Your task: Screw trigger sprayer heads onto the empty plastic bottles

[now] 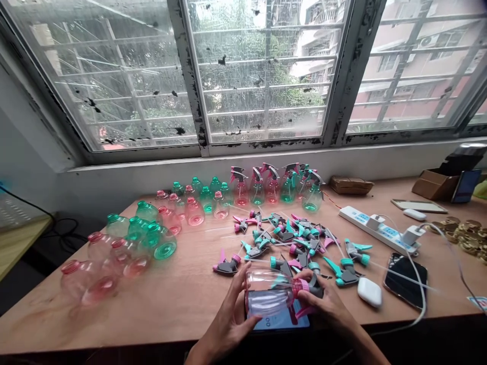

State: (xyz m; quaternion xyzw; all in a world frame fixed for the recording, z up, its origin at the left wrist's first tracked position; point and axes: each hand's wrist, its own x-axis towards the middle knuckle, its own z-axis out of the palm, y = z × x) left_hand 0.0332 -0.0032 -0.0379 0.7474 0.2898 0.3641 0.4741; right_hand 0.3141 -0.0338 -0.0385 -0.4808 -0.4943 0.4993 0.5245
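Observation:
A clear pinkish spray bottle (268, 296) lies sideways at the table's front edge, held between my two hands. My left hand (231, 312) wraps its fingers and thumb around the bottle's base end. At the neck, my right hand (330, 303) is closed around the spray head (312, 288), which has a pink collar and trigger and a grey body. The collar sits at the bottle's mouth; how tightly it is screwed on I cannot tell. Just beyond my hands lies a pile of loose spray heads (300, 235), pink, teal and grey.
Headless pink and green bottles (195, 212) stand at left. Several bottles with spray heads (272, 188) line the window side. Under the held bottle is a lit phone (276, 322). To the right are a power strip (380, 229), a white case (369, 292) and a dark phone (405, 280).

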